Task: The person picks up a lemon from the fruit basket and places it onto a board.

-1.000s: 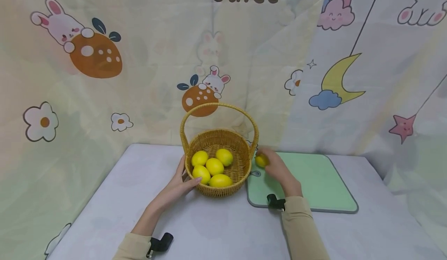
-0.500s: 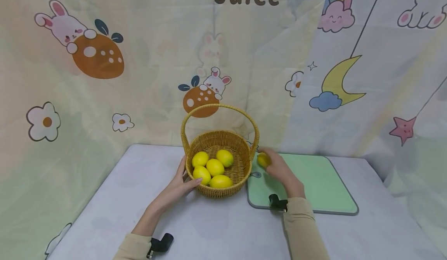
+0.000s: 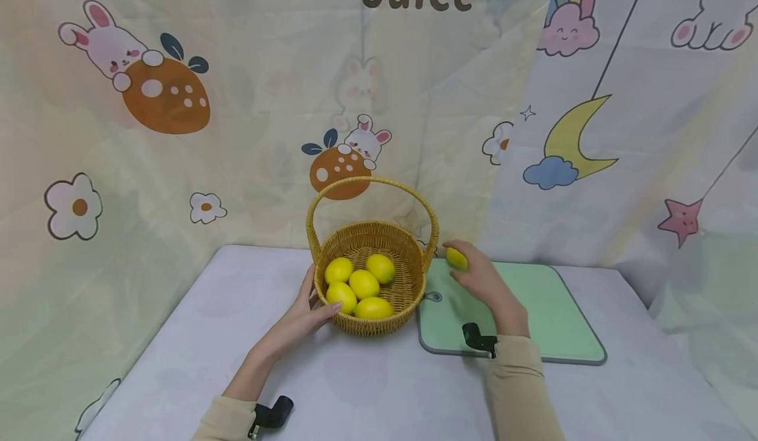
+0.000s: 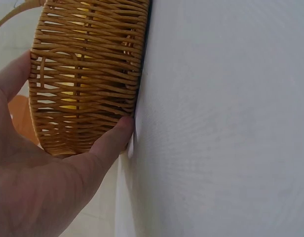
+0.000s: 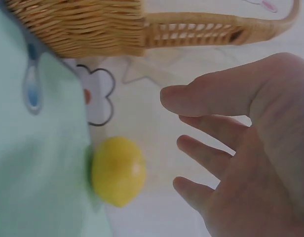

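A yellow wicker basket (image 3: 373,326) with a tall handle stands on the table, holding several yellow lemons (image 3: 364,284). My left hand (image 3: 299,319) holds its left side, thumb at the rim; the left wrist view has the fingers spread against the woven wall (image 4: 88,89). Right of the basket, one more lemon (image 5: 118,171) lies at the far edge of the green cutting board (image 5: 33,182). My right hand (image 3: 482,280) is over the board beside this lemon, fingers spread and apart from it in the right wrist view.
The green board lies flat right of the basket, its grey-rimmed hanging hole (image 3: 434,296) near the basket's wall. A patterned cloth (image 3: 260,131) hangs directly behind the white table (image 3: 367,388).
My right hand has let go of the lemon and drawn a little to the right. That lemon sits slightly farther back and right than before. The left hand and basket stay put.
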`<state>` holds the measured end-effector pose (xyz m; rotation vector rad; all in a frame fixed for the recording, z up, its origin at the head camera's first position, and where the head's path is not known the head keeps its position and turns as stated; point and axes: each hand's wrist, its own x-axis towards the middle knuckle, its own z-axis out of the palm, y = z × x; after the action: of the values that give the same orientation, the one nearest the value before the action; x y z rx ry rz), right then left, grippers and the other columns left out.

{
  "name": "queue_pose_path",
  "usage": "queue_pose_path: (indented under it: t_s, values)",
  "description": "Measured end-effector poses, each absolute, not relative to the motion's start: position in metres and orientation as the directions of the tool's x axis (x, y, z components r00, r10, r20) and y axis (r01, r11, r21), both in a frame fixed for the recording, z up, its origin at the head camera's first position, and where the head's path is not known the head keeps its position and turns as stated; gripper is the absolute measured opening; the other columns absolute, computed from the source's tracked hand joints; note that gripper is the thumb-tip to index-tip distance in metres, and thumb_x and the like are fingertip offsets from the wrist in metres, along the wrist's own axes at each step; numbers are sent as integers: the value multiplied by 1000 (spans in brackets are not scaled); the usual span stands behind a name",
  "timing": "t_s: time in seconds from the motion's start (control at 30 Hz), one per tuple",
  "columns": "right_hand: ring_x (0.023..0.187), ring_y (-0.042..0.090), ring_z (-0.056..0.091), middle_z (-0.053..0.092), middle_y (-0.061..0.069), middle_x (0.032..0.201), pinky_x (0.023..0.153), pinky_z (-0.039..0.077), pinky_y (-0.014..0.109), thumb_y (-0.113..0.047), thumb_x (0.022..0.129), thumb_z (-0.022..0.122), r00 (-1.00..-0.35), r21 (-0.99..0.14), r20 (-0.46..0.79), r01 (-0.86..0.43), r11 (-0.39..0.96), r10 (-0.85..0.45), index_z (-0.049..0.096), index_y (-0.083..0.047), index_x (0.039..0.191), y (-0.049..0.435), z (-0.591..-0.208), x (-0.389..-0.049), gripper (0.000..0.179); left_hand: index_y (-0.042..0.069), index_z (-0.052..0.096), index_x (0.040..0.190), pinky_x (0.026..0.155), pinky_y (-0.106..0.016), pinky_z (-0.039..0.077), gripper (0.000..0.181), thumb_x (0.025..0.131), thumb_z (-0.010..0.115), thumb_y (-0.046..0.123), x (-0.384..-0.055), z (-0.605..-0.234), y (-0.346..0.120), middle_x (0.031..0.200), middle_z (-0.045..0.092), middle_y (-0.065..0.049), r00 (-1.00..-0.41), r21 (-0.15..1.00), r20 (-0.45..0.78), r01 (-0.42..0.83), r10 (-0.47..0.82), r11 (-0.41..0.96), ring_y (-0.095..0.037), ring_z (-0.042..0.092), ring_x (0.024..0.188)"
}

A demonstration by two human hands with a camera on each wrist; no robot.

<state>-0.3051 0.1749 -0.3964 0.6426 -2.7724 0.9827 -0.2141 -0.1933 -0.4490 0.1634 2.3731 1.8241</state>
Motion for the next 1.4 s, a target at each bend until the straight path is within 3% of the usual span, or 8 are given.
queue_pose_path:
  t_s: [0.5,0.8,1.0,1.13,1.4]
  values:
    - [145,39,35,43,15,153,115,32,62,-3,93,60,-899,-559,238,-437,705,-368,49,-10,145,171,-348,-273,53,50,-11,153,119,-66,17,101,91,68,47,-214,-450,-194,166,-15,8,-983,968,-42,4,177,252,-40,0,155]
    - [137,34,46,53,11,146,111,40,58,-4,93,62,-858,-549,266,-509,663,-439,54,-9,140,150,-322,-244,49,50,-11,153,120,-67,15,100,91,67,47,-214,-450,-193,167,-14,9,-983,967,-44,3,176,255,-39,0,155]
    - [130,32,53,56,10,142,106,47,52,-5,91,68,-811,-499,285,-580,644,-510,56,-11,139,129,-325,-239,50,51,-11,153,119,-68,15,100,91,68,47,-214,-450,-194,167,-14,9,-984,966,-45,1,171,257,-39,0,155]
    - [139,31,46,54,7,146,112,42,52,-10,91,69,-819,-501,209,-559,661,-534,55,-11,141,110,-330,-235,51,51,-11,153,119,-68,14,100,90,68,48,-214,-451,-194,167,-14,9,-984,965,-48,-2,169,262,-39,0,155]
    - [138,26,48,56,3,144,113,43,48,-15,91,69,-804,-515,77,-539,667,-590,57,-13,140,79,-356,-240,51,50,-11,153,118,-69,13,101,90,68,50,-214,-450,-193,167,-14,8,-985,963,-51,-5,166,268,-39,0,155]
